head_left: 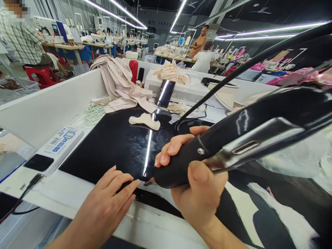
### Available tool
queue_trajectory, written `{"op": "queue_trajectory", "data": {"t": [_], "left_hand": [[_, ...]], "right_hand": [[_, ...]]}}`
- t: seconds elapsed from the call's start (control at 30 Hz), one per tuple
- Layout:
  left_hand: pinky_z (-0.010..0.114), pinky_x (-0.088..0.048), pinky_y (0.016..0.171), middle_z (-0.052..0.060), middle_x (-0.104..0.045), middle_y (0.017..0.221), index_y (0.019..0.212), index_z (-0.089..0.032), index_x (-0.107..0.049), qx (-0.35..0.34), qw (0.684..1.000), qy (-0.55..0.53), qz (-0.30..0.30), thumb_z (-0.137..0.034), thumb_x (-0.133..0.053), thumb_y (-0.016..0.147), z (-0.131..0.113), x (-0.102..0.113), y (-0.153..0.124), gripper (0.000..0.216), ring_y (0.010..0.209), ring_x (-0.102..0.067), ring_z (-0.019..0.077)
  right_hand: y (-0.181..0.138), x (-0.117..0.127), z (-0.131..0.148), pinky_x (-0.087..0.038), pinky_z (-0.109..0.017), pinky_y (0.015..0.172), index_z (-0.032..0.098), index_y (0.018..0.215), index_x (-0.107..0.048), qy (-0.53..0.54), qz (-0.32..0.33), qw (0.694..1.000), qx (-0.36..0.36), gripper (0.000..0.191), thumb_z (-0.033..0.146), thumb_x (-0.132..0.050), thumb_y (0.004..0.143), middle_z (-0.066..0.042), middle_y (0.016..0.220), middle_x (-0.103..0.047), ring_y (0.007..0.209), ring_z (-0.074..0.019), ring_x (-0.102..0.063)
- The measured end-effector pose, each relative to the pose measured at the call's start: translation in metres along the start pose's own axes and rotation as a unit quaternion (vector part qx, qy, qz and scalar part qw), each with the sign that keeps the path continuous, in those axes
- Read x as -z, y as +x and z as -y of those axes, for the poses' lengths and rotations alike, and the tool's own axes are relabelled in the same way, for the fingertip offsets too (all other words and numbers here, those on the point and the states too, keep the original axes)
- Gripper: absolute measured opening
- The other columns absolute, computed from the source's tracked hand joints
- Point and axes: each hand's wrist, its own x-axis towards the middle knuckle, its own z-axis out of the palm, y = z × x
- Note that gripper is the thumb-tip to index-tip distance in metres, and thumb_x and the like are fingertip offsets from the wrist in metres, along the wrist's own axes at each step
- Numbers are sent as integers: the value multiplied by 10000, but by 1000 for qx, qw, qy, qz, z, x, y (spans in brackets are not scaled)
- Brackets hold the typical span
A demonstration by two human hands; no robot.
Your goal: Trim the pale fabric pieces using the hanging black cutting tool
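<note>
Hazard: black handheld tool (233,141), near centre, right hand (197,186) grip closed round its handle, pointed tip just beside left hand (109,199), whose fingers press flat together on dark strip (153,200) at near surface (116,148) edge; a slip could catch fingertips.

Bright, even light fills the hall, cast by long white ceiling strip lights (116,15) that run in rows overhead. One of them mirrors as a thin white streak on the glossy black desk sheet (116,145). Another glares off the dark screen of the leaning phone (165,93). The glossy black handheld tool (259,128) carries pale highlights along its chrome trim. Shadows on the white desk (64,193) are faint and soft. The wide lens bows straight lines near the edges and swells the tool close to the camera. Nearby things are sharp; distant faces are blurred out.
</note>
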Motion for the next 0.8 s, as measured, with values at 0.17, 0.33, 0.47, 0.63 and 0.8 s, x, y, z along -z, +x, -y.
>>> {"op": "queue_trajectory", "data": {"t": [0.17,0.33,0.47,0.63,0.8], "left_hand": [[353,-291,1205,17,-690,1132,1150,-213,-691,-27,1000,3,-6,-234,-445,1049,0,-3,1,266,1121,-595,165],[364,-333,1200,23,-695,1098,1110,-206,-694,-56,998,6,8,-202,-457,1026,2,1,5,251,1110,-618,165],[371,-399,1162,26,-683,1041,1103,-208,-681,-88,993,-26,69,-175,-484,998,3,8,13,226,1039,-651,168],[330,-478,1091,5,-677,1060,1043,-245,-665,-80,984,-99,128,-169,-482,1003,9,8,38,202,1009,-659,153],[406,-476,1109,59,-642,1298,1248,-249,-565,-110,958,-145,220,-213,-582,975,25,1,67,275,1305,-540,215]], "right_hand": [[-7,22,26,-532,-286,529,271,1091,-569,-27,0,1000,-12,365,372,-773,807,39,786,-621,587,-130,-606],[-20,43,33,-531,-290,542,278,1118,-577,-45,-2,999,-14,392,367,-790,801,30,795,-624,615,-134,-602],[-14,58,29,-525,-289,518,268,1101,-598,-48,-19,998,20,383,353,-800,787,26,786,-629,594,-140,-604],[-1,65,29,-520,-307,492,265,1081,-603,-59,-51,996,35,378,360,-804,776,27,774,-634,566,-152,-598],[3,53,27,-527,-291,508,264,1065,-581,-42,-53,997,35,369,380,-795,787,39,771,-637,560,-137,-608]]}}
